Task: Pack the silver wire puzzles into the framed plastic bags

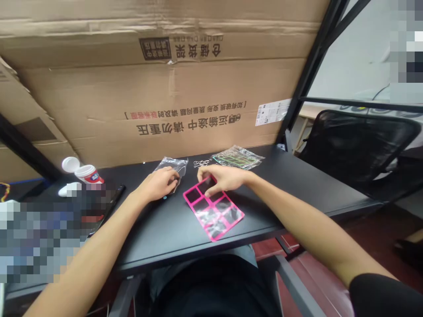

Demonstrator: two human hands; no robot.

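Observation:
My right hand (228, 177) pinches the top edge of a pink-framed sheet with clear windows (213, 204), thumb on its face and fingers at the far edge. The sheet slants toward the table's front edge, and light glares off its lower windows. To the left, my left hand (160, 182) rests on the table with fingers curled over a crumpled clear plastic bag (180, 164). Its fingertips are partly hidden. A small teal round piece (165, 197) lies just below that hand.
Behind my right hand lies a green-framed sheet in a clear bag (239, 157), beside small silvery bits (202, 163). An open white-and-red tub (89, 174) stands at the left. A large cardboard sheet (172, 88) walls off the back of the black table (158, 237). A black chair (357, 145) is at the right.

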